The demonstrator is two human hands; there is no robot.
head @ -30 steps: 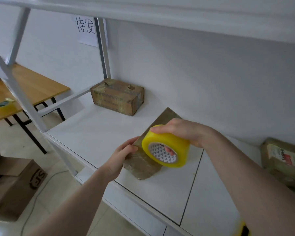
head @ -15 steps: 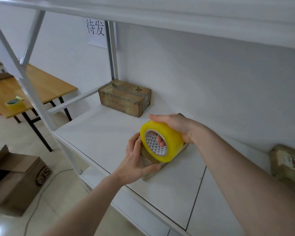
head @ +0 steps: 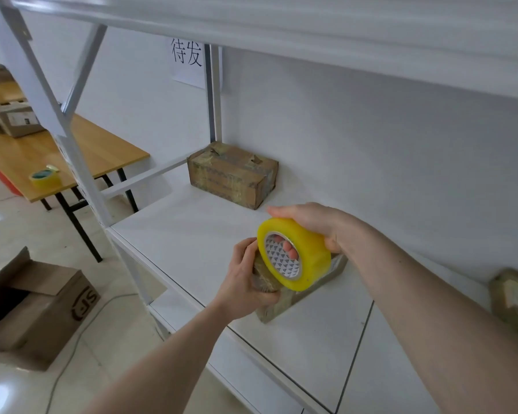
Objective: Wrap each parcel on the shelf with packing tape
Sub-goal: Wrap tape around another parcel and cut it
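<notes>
My right hand (head: 308, 222) grips a yellow roll of packing tape (head: 299, 258), fingers through its core and thumb over the top. The roll is held against a flat brown parcel (head: 284, 303) lying on the white shelf (head: 192, 234). My left hand (head: 245, 279) holds the parcel's near left end, fingers curled round it; the roll hides much of the parcel. A taped cardboard box parcel (head: 234, 174) stands at the back left of the shelf. Another brown parcel (head: 515, 297) lies at the right edge.
A white upper shelf (head: 311, 31) hangs overhead, with metal uprights (head: 214, 94) and a paper sign (head: 187, 61) on the wall. A wooden table (head: 81, 150) at left carries a second tape roll (head: 45, 177) and a box (head: 15, 121). An open carton (head: 33, 309) sits on the floor.
My left hand has closed round the parcel's near end. My right hand has drawn the roll in over the parcel. The camera has moved closer and shifted left.
</notes>
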